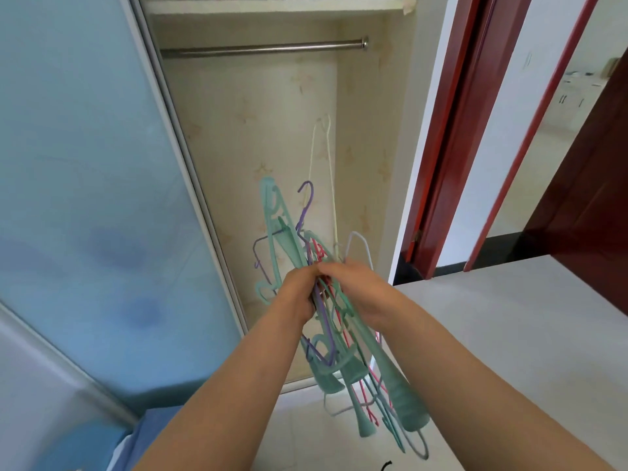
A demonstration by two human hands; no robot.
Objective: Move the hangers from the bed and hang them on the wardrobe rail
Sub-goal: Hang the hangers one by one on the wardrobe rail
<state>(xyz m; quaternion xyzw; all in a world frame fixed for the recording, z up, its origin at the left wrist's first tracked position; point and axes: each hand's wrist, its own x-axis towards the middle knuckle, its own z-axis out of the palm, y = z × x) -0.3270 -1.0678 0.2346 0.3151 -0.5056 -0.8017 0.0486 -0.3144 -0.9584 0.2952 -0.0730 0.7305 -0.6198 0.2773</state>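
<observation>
A tangled bundle of several hangers point(343, 338), mostly teal plastic with purple, red, white and grey wire ones, hangs in front of the open wardrobe. My left hand point(299, 294) grips the bundle near its middle from the left. From the right, my right hand point(356, 287) holds the same bundle, fingers curled into the wires. Above them the bare metal wardrobe rail point(265, 49) spans the compartment, well above both hands. The bundle's hooks point up toward it.
A frosted blue sliding door point(88, 185) covers the wardrobe's left side. A shelf point(272, 6) sits over the rail. Red door frames point(452, 137) and an open doorway stand at the right. A blue bed corner point(153, 433) shows at the lower left.
</observation>
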